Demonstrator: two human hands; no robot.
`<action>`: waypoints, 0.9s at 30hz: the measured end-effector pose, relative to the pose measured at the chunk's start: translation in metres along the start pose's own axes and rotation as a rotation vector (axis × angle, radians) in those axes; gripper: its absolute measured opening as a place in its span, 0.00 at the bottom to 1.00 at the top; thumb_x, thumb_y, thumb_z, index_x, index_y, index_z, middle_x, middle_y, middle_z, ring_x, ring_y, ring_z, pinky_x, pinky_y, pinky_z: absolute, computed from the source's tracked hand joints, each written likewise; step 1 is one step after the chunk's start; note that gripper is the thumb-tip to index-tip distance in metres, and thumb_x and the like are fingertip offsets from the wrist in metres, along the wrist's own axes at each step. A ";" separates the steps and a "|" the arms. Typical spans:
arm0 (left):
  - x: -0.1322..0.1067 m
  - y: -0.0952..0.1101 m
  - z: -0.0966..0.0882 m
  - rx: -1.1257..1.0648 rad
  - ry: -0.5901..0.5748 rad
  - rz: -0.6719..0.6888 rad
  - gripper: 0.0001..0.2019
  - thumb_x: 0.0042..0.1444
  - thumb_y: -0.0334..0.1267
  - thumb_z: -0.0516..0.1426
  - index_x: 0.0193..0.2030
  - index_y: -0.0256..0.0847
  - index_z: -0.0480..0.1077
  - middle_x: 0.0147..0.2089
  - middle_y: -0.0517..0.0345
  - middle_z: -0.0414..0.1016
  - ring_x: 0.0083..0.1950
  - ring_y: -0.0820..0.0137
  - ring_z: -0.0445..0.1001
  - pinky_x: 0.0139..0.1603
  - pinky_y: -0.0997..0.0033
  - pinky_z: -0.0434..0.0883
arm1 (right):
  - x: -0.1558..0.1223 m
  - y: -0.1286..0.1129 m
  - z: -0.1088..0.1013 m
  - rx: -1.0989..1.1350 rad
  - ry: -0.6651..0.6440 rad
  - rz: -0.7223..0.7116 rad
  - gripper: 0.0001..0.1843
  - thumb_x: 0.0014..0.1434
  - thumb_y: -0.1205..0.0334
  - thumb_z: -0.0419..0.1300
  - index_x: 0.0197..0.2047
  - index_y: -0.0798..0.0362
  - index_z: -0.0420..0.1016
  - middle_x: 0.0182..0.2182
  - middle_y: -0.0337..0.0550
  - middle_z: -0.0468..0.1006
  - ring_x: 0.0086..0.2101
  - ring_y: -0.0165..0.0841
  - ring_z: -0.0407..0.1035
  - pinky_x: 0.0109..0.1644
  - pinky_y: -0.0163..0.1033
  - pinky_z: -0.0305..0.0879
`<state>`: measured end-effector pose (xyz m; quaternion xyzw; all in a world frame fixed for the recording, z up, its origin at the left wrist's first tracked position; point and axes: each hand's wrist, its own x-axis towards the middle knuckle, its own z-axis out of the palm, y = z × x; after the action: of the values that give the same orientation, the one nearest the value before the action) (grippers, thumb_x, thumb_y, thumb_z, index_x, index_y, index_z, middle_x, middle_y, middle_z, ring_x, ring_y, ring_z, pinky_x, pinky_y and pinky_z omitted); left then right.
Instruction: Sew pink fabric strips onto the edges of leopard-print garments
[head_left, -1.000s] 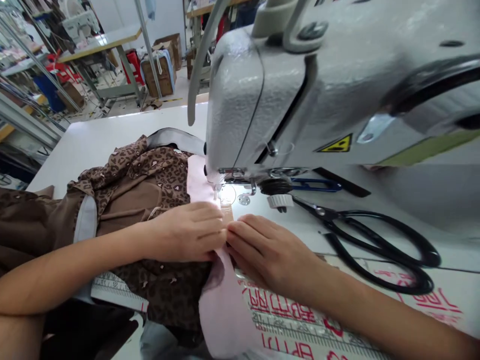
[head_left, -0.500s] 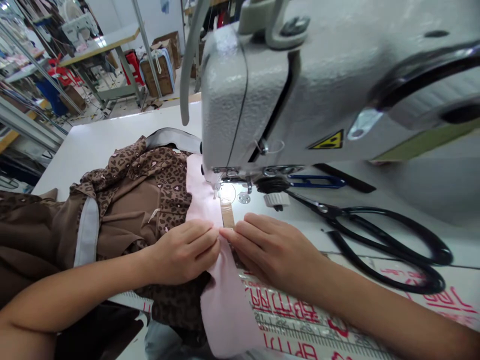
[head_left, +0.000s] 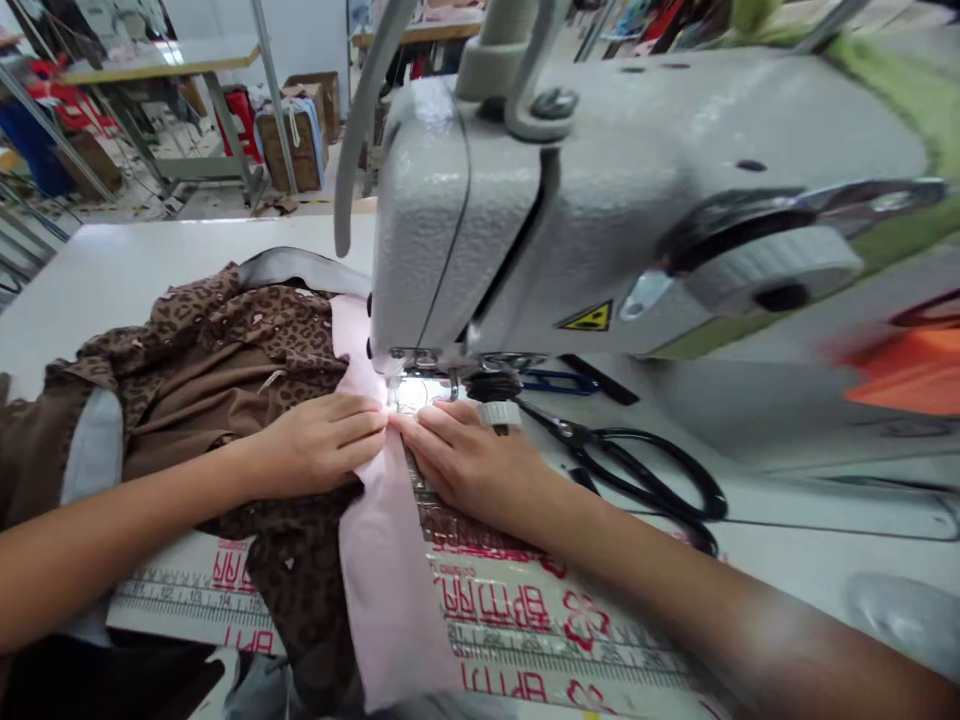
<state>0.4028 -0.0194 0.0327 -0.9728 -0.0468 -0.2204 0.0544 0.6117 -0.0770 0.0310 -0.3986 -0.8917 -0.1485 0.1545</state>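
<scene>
A pale pink fabric strip [head_left: 390, 580] runs from under the sewing machine's needle area down toward the front edge. My left hand [head_left: 330, 445] pinches its edge just in front of the presser foot. Fingertips of my right hand [head_left: 465, 450] grip the same edge from the right, close to the left fingertips. Beneath my left forearm lies a brown leopard-print garment [head_left: 285, 325] with a grey band, bunched along the strip's left side. The sewing machine [head_left: 510, 220] stands over the work, its lamp lighting the needle plate. Whether the needle is in the cloth cannot be made out.
Black-handled scissors [head_left: 652, 470] lie right of my right hand, near a blue thread snipper [head_left: 559, 382]. Clear plastic with red print and a ruler scale [head_left: 540, 620] covers the table front. An orange item [head_left: 907, 370] is at the right. Another worktable [head_left: 165, 60] stands behind.
Both hands have moved closer to the needle, carrying the pink strip with them. The head view has shifted right, so the machine and table appear farther left.
</scene>
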 end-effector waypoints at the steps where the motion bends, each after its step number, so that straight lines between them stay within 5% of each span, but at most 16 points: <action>1: 0.004 0.001 -0.002 -0.004 -0.045 0.020 0.08 0.58 0.31 0.48 0.38 0.33 0.67 0.42 0.47 0.72 0.49 0.64 0.69 0.50 0.62 0.71 | 0.000 0.001 0.001 -0.007 -0.007 0.006 0.14 0.61 0.69 0.49 0.48 0.58 0.70 0.32 0.41 0.74 0.31 0.32 0.65 0.27 0.37 0.52; 4: 0.019 0.015 -0.012 0.051 -0.201 0.077 0.09 0.58 0.30 0.47 0.33 0.34 0.67 0.36 0.49 0.73 0.41 0.66 0.71 0.45 0.64 0.73 | -0.001 0.002 0.007 0.009 0.000 0.010 0.15 0.63 0.68 0.47 0.49 0.59 0.69 0.32 0.42 0.74 0.32 0.33 0.65 0.28 0.37 0.53; 7: 0.027 0.030 -0.014 0.176 -0.242 -0.009 0.10 0.58 0.26 0.46 0.29 0.34 0.65 0.33 0.48 0.73 0.35 0.67 0.73 0.40 0.64 0.73 | -0.002 0.003 0.013 0.049 0.045 0.014 0.15 0.63 0.67 0.46 0.48 0.59 0.70 0.31 0.42 0.75 0.32 0.33 0.66 0.30 0.37 0.55; 11: 0.013 0.032 -0.008 -0.023 -0.006 -0.203 0.08 0.58 0.29 0.45 0.33 0.32 0.64 0.40 0.43 0.74 0.45 0.64 0.73 0.46 0.65 0.73 | -0.007 0.003 0.017 0.050 0.063 0.060 0.15 0.63 0.65 0.47 0.48 0.56 0.70 0.28 0.41 0.75 0.28 0.32 0.66 0.25 0.37 0.50; 16: -0.008 0.017 -0.009 -0.452 0.199 -0.588 0.09 0.55 0.38 0.52 0.28 0.39 0.56 0.43 0.49 0.75 0.41 0.71 0.75 0.34 0.77 0.73 | -0.008 0.000 0.010 0.143 0.106 0.013 0.15 0.61 0.68 0.47 0.48 0.56 0.70 0.27 0.41 0.73 0.27 0.31 0.64 0.24 0.37 0.47; 18: -0.011 0.011 -0.009 -0.474 0.172 -0.540 0.09 0.55 0.39 0.53 0.28 0.39 0.56 0.44 0.48 0.75 0.44 0.69 0.75 0.37 0.73 0.74 | -0.007 -0.001 0.008 0.158 0.091 -0.035 0.16 0.60 0.70 0.47 0.48 0.56 0.70 0.30 0.42 0.74 0.28 0.32 0.64 0.25 0.36 0.49; 23: -0.008 0.005 -0.008 -0.212 -0.033 -0.114 0.05 0.58 0.27 0.47 0.36 0.33 0.63 0.49 0.42 0.71 0.56 0.64 0.67 0.55 0.60 0.70 | -0.006 -0.002 0.007 0.158 0.085 -0.074 0.14 0.60 0.70 0.46 0.41 0.57 0.72 0.29 0.44 0.72 0.28 0.33 0.63 0.26 0.37 0.50; 27: 0.001 0.012 -0.005 -0.105 -0.015 -0.210 0.09 0.59 0.26 0.47 0.46 0.28 0.63 0.45 0.44 0.72 0.53 0.65 0.68 0.52 0.63 0.71 | -0.007 -0.003 0.006 0.182 0.106 -0.053 0.14 0.60 0.70 0.45 0.38 0.57 0.72 0.26 0.43 0.71 0.27 0.33 0.61 0.26 0.37 0.48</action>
<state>0.4030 -0.0320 0.0366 -0.9657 -0.1371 -0.2196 -0.0203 0.6130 -0.0808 0.0221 -0.3507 -0.9024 -0.0917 0.2331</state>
